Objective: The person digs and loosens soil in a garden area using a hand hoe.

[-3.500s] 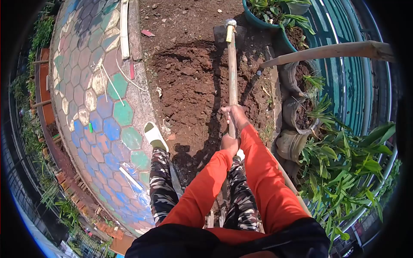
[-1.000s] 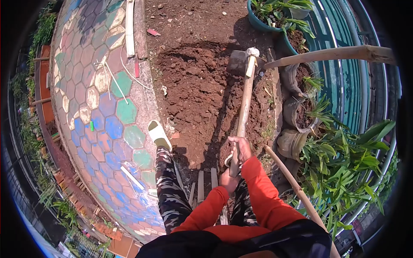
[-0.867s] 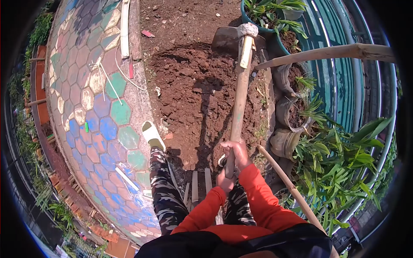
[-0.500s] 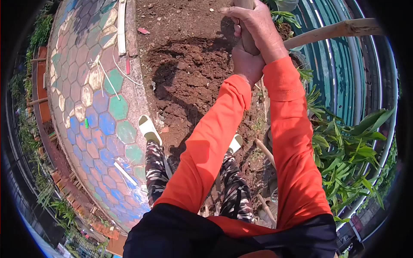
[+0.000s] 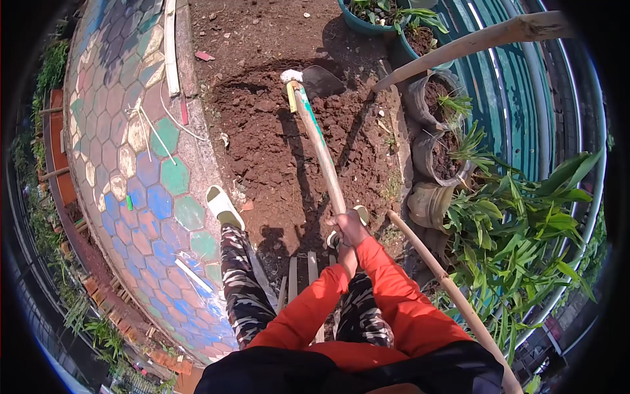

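- Orange sleeves [image 5: 410, 302] covered both forearms, the cloth creased and bunched towards the wrists, above camouflage trousers [image 5: 244, 289] mottled in black, grey and white.
- Thin, straight-edged wooden slats [image 5: 293, 276] lay on the ground between the legs.
- Nearer the body, the left hand [image 5: 348, 259] was curled round the lower end of the handle of a hoe [image 5: 319, 144], though most of its fingers were hidden.
- Just ahead of it, nearly touching, the right hand [image 5: 350, 228] was folded firmly round the same wood, fingers together and wrapped across it.
- Pale, smooth slip-on shoes [image 5: 224, 205] stood to either side, the right one partly hidden behind the hands.
- Beyond them, the hoe's round handle slanted forward over reddish-brown soil [image 5: 262, 161], which was crumbly and cloddy; green paint streaked the upper part.
- At its far end sat a yellowish wedge [image 5: 293, 96], a rough white lump [image 5: 291, 76] and a broad, dark blade [image 5: 321, 82]; whether the blade touched the earth could not be told.
- Left of the soil, hexagonal paving [image 5: 151, 226] was painted blue, green and pink.
- To the right, fluted grey pots [image 5: 420, 98] stood before corrugated teal panels [image 5: 522, 111], a bare wooden pole [image 5: 472, 49] slanting across them.
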Motion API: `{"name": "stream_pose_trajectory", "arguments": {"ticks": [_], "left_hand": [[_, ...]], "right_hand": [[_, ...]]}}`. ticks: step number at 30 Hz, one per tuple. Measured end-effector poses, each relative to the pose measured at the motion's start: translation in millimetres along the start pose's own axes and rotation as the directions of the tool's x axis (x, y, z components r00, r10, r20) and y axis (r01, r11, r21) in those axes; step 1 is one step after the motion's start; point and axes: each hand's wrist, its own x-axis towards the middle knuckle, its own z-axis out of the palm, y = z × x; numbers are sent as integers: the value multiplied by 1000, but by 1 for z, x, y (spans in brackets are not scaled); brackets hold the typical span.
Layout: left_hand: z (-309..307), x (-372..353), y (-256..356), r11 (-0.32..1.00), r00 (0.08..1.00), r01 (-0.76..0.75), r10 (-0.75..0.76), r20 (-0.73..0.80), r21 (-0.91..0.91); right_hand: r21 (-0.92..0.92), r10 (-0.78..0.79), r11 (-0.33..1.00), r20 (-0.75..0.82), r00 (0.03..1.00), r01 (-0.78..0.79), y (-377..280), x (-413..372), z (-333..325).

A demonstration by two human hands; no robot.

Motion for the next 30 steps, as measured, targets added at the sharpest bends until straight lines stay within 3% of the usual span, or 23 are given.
{"name": "stream_pose_trajectory", "arguments": {"ticks": [1, 2, 4, 5, 6, 8, 10, 12, 14, 15, 16, 18, 19, 20, 21, 22, 23, 24, 25, 26, 28, 29, 30], "left_hand": [[17, -25, 32, 993, 993, 79, -71, -95, 89], [21, -33, 40, 992, 992, 86, -77, -95, 90], [31, -26, 54, 997, 999, 0, -3, -37, -82], [18, -8, 37, 996, 999, 17, -14, 36, -86], [16, -7, 43, 983, 994, 98, -89, -66, 156], [30, -26, 57, 940, 991, 27, 19, -130, 340], [38, -60, 76, 951, 994, 7, 26, -104, 309], [26, -81, 76, 960, 996, -7, 31, -83, 278], [10, -91, 67, 917, 968, -233, 187, 166, 324], [10, -90, 74, 654, 837, -547, 426, 343, 523], [15, -87, 78, 648, 834, -551, 430, 345, 525], [39, -74, 90, 820, 846, -523, 467, 259, 230], [49, -65, 110, 714, 813, -582, 494, 308, 390], [67, -51, 122, 731, 772, -633, 574, 272, 254], [60, -22, 130, 319, 568, -811, 632, 527, 491], [80, -2, 128, 812, 772, -583, 553, 312, 4], [94, 9, 142, 722, 753, -655, 597, 278, 224], [115, 14, 162, 745, 776, -629, 582, 244, 221], [113, 59, 150, 702, 727, -685, 640, 250, 195], [125, 66, 157, 741, 767, -641, 611, 196, 198], [97, 150, 104, 712, 741, -669, 658, 132, 214], [98, 129, 106, 803, 875, -458, 482, 34, 382], [93, 97, 104, 834, 951, -206, 294, -98, 511]], "right_hand": [[3, -6, 1000, 1, 1000, 6, -5, 0, 5], [57, 38, 998, 5, 999, -38, -6, -1, 9], [104, 47, 993, 8, 999, -48, -27, 1, 9], [172, 57, 983, 51, 997, -65, -35, -3, 7], [239, 72, 967, 99, 992, -94, -42, -7, 6], [203, 83, 974, 113, 990, -104, -45, -13, 3], [178, 63, 982, 24, 998, -66, -44, -41, 10], [223, -12, 975, 53, 999, 0, -37, -73, 18], [268, -88, 961, 81, 993, 64, -42, -93, 21], [260, -155, 958, 110, 982, 122, -47, -100, 21], [257, -223, 949, 139, 965, 183, -50, -103, 21], [244, -277, 941, 162, 947, 234, -73, -93, 18], [241, -314, 932, 167, 935, 270, -96, -90, 17], [239, -347, 923, 173, 922, 302, -117, -85, 15], [230, -380, 913, 188, 906, 335, -135, -75, 13], [223, -411, 903, 205, 888, 366, -153, -64, 10], [240, -427, 895, 221, 877, 376, -173, -54, 7], [256, -439, 889, 238, 867, 380, -189, -41, 2], [269, -367, 915, 248, 896, 301, -198, -21, -4], [279, -298, 934, 258, 919, 224, -204, -1, -10], [275, -247, 947, 283, 927, 168, -186, 28, -19], [310, -141, 950, 293, 946, 45, -165, 41, -24], [343, -34, 936, 306, 952, -77, -139, 54, -30]]}}
